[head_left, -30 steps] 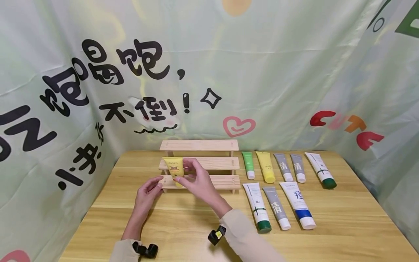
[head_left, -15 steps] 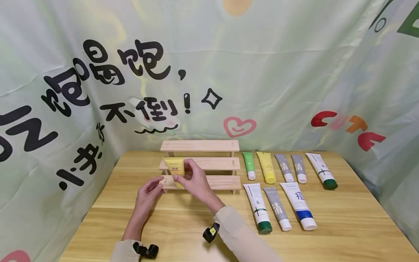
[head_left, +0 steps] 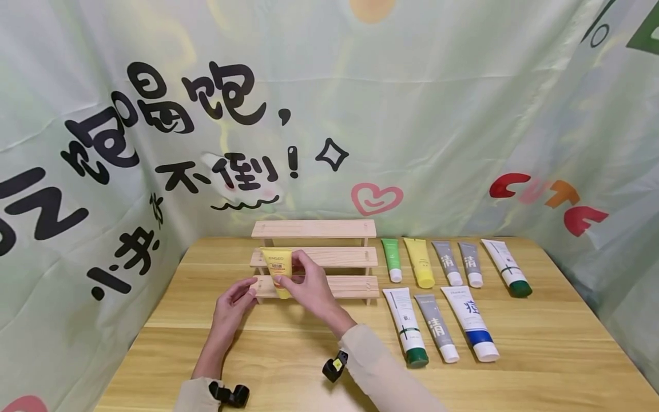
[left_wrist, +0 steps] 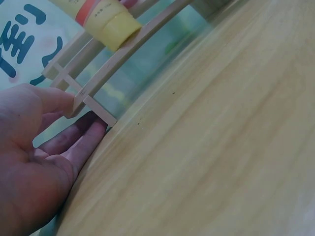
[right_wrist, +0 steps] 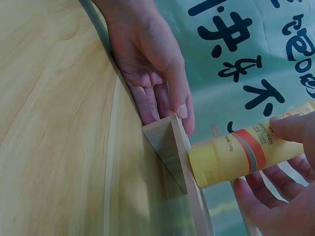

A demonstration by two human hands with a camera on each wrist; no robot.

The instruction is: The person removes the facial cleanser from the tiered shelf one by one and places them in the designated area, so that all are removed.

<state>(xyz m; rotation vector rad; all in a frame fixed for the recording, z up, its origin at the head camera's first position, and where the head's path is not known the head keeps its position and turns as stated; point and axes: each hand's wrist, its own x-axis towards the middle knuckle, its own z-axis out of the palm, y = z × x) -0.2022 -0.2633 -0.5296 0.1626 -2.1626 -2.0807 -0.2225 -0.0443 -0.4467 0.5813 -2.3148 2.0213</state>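
Observation:
A three-step wooden display stand (head_left: pixel 340 286) stands at the back of the table. My left hand (head_left: pixel 231 312) grips the left end of its lowest step; in the right wrist view the thumb lies at the board's end and other fingers reach beside the leg. Between thumb and fingers my right hand (head_left: pixel 315 290) pinches a small yellow squeeze tube (head_left: pixel 277 264), held upright with its cap down. The tube's cap (right_wrist: pixel 201 164) meets the lowest step near its left end. In the left wrist view the cap end of the yellow tube (left_wrist: pixel 106 24) overlaps the front board.
Right of the stand, several tubes lie in two rows: a green tube (head_left: pixel 391 257), a larger yellow tube (head_left: pixel 419 263), grey tubes (head_left: pixel 435 323), white tubes with green caps (head_left: pixel 404 320) and a white-and-blue tube (head_left: pixel 468 320). A printed cloth (head_left: pixel 437 126) hangs behind the table.
My right hand has shifted the yellow tube slightly to the right along the lowest step. The left hand stays at the stand's end.

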